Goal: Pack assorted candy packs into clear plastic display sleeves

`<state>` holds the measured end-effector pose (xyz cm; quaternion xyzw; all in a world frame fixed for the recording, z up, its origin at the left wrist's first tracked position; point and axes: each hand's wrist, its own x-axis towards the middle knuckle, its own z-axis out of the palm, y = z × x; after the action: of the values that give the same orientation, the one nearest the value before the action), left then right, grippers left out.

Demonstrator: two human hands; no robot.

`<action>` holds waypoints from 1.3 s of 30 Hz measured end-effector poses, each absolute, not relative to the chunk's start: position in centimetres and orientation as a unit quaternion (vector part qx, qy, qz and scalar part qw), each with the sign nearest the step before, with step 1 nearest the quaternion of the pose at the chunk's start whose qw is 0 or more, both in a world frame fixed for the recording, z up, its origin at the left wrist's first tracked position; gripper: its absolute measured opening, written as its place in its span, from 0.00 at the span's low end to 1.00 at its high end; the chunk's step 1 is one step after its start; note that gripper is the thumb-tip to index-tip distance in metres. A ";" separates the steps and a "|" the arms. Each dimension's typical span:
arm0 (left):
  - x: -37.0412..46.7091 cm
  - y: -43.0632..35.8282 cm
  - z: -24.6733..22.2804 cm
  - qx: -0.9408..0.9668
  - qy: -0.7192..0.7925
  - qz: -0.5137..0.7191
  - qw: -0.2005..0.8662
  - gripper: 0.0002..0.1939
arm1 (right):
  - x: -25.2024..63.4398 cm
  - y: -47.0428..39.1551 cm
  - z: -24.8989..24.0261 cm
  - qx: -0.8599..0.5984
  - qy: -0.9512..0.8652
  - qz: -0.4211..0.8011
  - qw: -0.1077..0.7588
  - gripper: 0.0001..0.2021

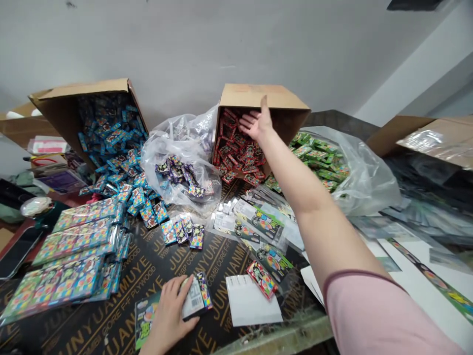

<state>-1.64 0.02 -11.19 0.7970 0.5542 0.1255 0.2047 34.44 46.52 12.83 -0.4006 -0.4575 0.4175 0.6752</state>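
Note:
My left hand (170,311) lies on a green-and-black printed card (146,315) and a small white-faced piece (192,300), thumb spread from the fingers. A purple packet (205,290) shows beyond its fingertips. My right hand (256,122) reaches forward, palm up and fingers spread, at the mouth of a cardboard box (264,96) full of small red packets (240,150). Nothing is in that hand. Between my arms, one red packet (261,279) rests on the corner of a white paper sheet (253,305).
Blue packets (114,138) spill from a box at left. Purple packets (179,172) sit in a clear bag, green ones (320,158) in another. Wrapped multi-packs (66,261) are stacked at left. Printed cards (264,222) lie mid-table, with several loose packets (197,236) nearby.

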 end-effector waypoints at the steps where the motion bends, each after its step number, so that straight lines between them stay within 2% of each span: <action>1: -1.6 0.0 -11.3 0.795 0.558 0.124 0.205 0.43 | 35.2 48.3 13.9 -0.400 -0.433 0.466 0.660 0.34; 4: -1.6 0.0 -11.6 0.788 0.565 0.123 0.209 0.44 | 36.2 51.5 15.5 -0.404 -0.368 0.548 0.634 0.20; 6: -1.5 0.0 -11.7 0.788 0.566 0.125 0.209 0.44 | 36.0 51.8 15.2 -0.402 -0.326 0.540 0.663 0.10; 11: -1.4 0.0 -11.6 0.790 0.562 0.130 0.205 0.45 | 34.1 47.0 11.1 -0.379 -0.310 0.483 0.726 0.01; 21: -1.5 -0.3 -11.7 0.788 0.562 0.142 0.206 0.44 | 34.1 36.0 2.4 -0.315 -0.403 0.400 0.761 0.17; 28: -1.7 -0.1 -11.3 0.791 0.556 0.140 0.213 0.44 | 34.2 39.0 1.8 -0.345 -0.394 0.385 0.760 0.17; 33: -1.6 0.1 -10.5 0.792 0.554 0.138 0.215 0.42 | 34.0 41.1 1.7 -0.441 -0.434 0.390 0.682 0.17; 36: -1.7 0.1 -10.4 0.795 0.547 0.142 0.219 0.41 | 32.6 38.1 -0.3 -0.525 -0.548 0.282 0.586 0.19; 39: -1.8 0.2 -10.4 0.799 0.541 0.143 0.220 0.41 | 30.6 33.4 -2.9 -0.548 -0.691 0.173 0.437 0.19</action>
<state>-1.83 0.22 -10.41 0.7991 0.5406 0.1434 0.2205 30.59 33.36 -2.85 -0.5483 -0.6914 0.1734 0.4373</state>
